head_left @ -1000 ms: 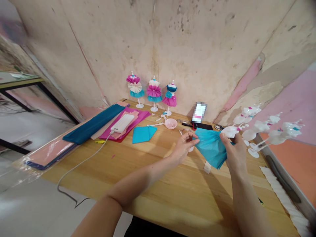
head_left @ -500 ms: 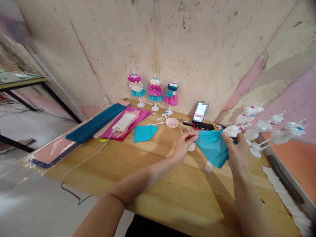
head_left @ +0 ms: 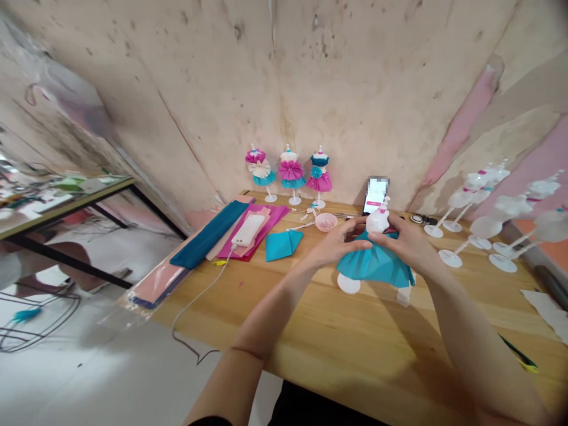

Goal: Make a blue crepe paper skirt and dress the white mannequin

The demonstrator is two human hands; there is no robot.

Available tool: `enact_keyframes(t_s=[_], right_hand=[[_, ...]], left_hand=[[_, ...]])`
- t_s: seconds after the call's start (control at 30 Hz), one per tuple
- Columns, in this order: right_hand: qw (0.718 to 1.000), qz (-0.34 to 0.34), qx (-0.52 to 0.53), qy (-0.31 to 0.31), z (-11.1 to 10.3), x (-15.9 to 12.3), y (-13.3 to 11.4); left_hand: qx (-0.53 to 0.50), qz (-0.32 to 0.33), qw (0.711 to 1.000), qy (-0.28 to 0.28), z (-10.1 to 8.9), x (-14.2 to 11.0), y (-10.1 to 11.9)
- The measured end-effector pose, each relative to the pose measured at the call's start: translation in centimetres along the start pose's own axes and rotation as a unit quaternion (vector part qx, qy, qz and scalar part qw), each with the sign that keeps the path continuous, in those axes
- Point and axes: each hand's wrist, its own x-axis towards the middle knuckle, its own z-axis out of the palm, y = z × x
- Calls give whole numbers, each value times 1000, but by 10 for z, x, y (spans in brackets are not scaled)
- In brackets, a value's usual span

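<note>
Over the wooden table point(head_left: 310, 331), rightward of the folded blue paper point(head_left: 278, 246) and the pink bowl point(head_left: 326, 222), pinched near the waist by the left hand point(head_left: 335, 242), with its thumb on the blue paper skirt point(head_left: 377, 265). Between both hands, tilted along the long axis of the small mannequin point(head_left: 377, 223), from the round base point(head_left: 349, 283) at lower left to the bust at upper right. Steadied there by the right hand point(head_left: 408, 239), grasping at the waist, seemingly about as near as the left, with fingertips behind too hidden to tell.

Worktop point(head_left: 242, 310): passage between cable point(head_left: 193, 298) and left forearm point(head_left: 271, 313)
Centre: blue skirt point(head_left: 377, 263) blocks
Rear: dressed mannequins point(head_left: 290, 170)
Right: white mannequins point(head_left: 487, 227)
</note>
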Motion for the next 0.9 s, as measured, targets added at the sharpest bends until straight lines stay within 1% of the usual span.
enact_keyframes(t_s=[0.1,0.17,0.27,0.4,0.47,0.57,0.73,0.83,0.9], right_hand=[[999,-8,32,-8,8,8,2],[1000,-8,26,12,14,11,5],[999,11,29,39,22,13,11],[992,31,94,83,21,14,18],[992,29,87,91,17,12,20],[995,37,51,80,11,8,18],[996,42,68,42,11,2,8],[997,36,65,26,14,0,2],[997,33,60,28,15,-1,0]], left_hand=[[23,-15,1000,5,-10,1,0],[22,-13,999,21,-15,2,-4],[5,-12,999,34,-20,5,-14],[-26,-26,998,47,-26,9,-22],[-57,-29,997,52,-28,11,-25],[-91,-32,993,64,-31,14,-29],[-93,-34,992,84,-30,16,-34],[-82,-17,993,84,-28,16,-35],[-72,6,994,77,-28,16,-34]])
